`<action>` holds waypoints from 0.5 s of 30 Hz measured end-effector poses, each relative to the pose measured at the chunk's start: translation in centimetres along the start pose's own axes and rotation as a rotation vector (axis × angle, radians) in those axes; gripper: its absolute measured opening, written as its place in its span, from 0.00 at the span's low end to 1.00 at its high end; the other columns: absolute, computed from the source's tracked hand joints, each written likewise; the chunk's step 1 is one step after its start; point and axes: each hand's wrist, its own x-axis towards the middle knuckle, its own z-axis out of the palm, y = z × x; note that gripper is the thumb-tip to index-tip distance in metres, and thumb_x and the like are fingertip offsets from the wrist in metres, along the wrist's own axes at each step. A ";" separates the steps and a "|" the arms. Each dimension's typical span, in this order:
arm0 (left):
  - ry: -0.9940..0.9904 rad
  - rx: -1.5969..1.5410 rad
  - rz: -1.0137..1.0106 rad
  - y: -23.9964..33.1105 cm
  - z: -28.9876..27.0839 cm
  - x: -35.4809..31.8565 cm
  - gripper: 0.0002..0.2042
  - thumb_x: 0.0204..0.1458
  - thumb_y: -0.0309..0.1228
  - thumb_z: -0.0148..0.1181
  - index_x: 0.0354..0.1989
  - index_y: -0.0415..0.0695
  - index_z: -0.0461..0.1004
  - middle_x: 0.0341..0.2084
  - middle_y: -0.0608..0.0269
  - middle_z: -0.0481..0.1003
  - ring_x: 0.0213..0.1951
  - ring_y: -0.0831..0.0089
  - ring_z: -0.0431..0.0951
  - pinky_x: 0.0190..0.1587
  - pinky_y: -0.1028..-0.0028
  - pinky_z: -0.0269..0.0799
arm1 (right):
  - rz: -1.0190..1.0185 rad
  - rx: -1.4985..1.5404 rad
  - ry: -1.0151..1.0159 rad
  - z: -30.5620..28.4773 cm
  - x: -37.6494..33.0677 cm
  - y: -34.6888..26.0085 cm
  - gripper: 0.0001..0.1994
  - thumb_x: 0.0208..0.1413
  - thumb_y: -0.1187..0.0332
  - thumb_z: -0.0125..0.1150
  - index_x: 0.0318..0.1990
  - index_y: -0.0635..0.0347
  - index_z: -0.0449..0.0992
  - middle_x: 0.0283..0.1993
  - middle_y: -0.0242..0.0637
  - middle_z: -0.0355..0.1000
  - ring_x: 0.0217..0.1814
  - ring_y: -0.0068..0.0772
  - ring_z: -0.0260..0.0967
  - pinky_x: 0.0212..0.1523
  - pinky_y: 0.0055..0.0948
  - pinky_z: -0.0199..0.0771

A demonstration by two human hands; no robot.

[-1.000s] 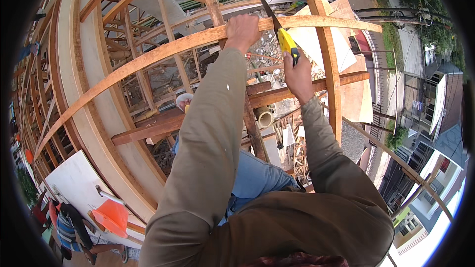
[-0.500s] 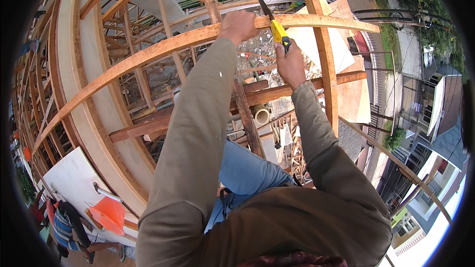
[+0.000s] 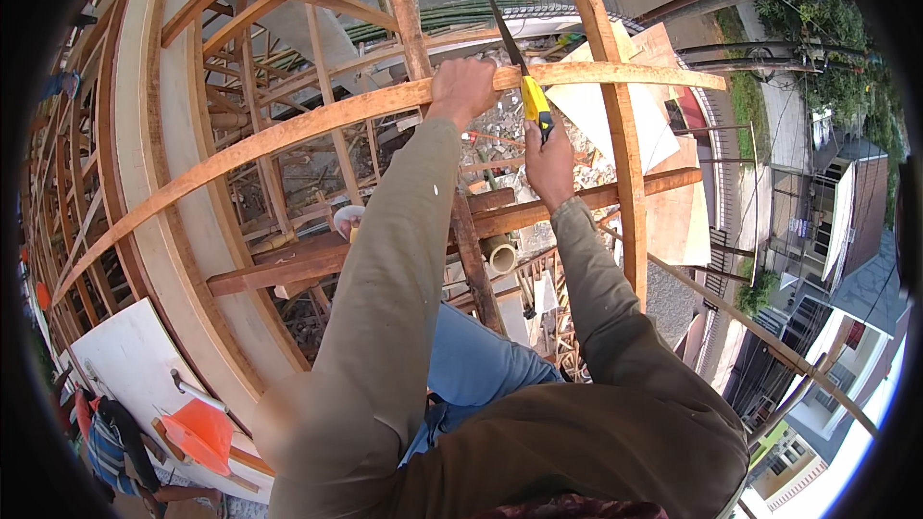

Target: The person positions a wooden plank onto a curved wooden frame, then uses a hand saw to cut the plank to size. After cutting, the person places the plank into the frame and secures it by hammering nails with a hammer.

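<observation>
A long, narrow wooden strip runs across the view in front of me, bowed by the lens. My left hand is wrapped over it just left of the saw. In my right hand is a handsaw with a yellow and black handle, my fingers closed on the grip. Its dark tapering blade points away from me and crosses the strip close to the handle. An upright-looking timber meets the strip right of the saw.
Timber framing surrounds me, with a reddish beam below my hands and debris far beneath. Plywood sheets lie at the right. At lower left, a person in a striped shirt is near a white board and an orange sheet-like object.
The saw and right hand have drawn slightly toward me across the strip. The whole scene sits lower in view. A white rounded thing now shows beside my left forearm.
</observation>
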 end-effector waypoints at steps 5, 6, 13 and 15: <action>0.138 0.015 0.021 2.3 3.3 -3.1 0.08 0.52 0.30 0.60 0.39 0.42 0.79 0.34 0.51 0.84 0.40 0.58 0.86 0.41 0.63 0.81 | 0.088 0.017 -0.025 -0.9 -3.9 2.3 0.10 0.66 0.68 0.58 0.46 0.68 0.70 0.32 0.53 0.76 0.34 0.53 0.77 0.36 0.44 0.73; 0.230 0.060 0.049 2.5 4.3 -3.8 0.08 0.52 0.29 0.60 0.38 0.42 0.79 0.33 0.52 0.84 0.39 0.58 0.86 0.40 0.63 0.80 | 0.106 0.039 -0.044 -1.4 -4.7 1.8 0.10 0.66 0.68 0.58 0.46 0.68 0.71 0.33 0.53 0.76 0.34 0.52 0.77 0.36 0.44 0.73; 0.548 0.248 0.150 4.6 5.7 -9.7 0.22 0.54 0.34 0.62 0.57 0.40 0.74 0.39 0.57 0.77 0.47 0.62 0.75 0.54 0.61 0.68 | 0.122 0.060 -0.058 -3.7 -8.9 0.9 0.10 0.67 0.69 0.56 0.47 0.69 0.70 0.34 0.51 0.76 0.36 0.44 0.77 0.38 0.41 0.74; 0.473 0.179 0.127 5.1 5.3 -9.8 0.27 0.52 0.39 0.66 0.60 0.41 0.72 0.42 0.57 0.76 0.50 0.62 0.73 0.57 0.61 0.64 | 0.130 0.091 -0.049 -3.8 -9.6 1.6 0.10 0.67 0.69 0.56 0.47 0.70 0.70 0.35 0.52 0.76 0.38 0.45 0.77 0.38 0.41 0.74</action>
